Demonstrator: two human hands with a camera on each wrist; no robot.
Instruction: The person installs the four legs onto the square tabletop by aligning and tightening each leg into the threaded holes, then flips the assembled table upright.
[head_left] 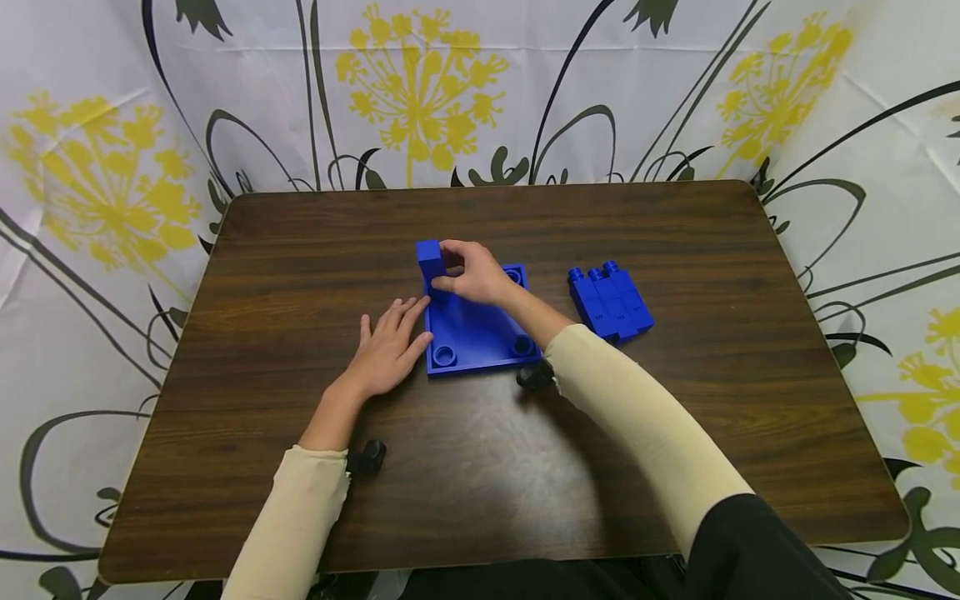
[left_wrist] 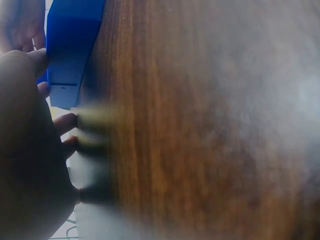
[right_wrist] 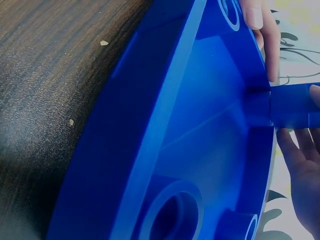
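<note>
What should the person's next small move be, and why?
Perhaps press the upright blue plastic post straight down: the right hand grips it at the far-left corner of the shallow blue plastic tray, and the left hand touches the tray's left side.

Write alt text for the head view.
A right hand grips an upright blue post at a blue tray's far left corner; the left hand touches its left edge. More blue posts lie to the right on a brown table.
</note>
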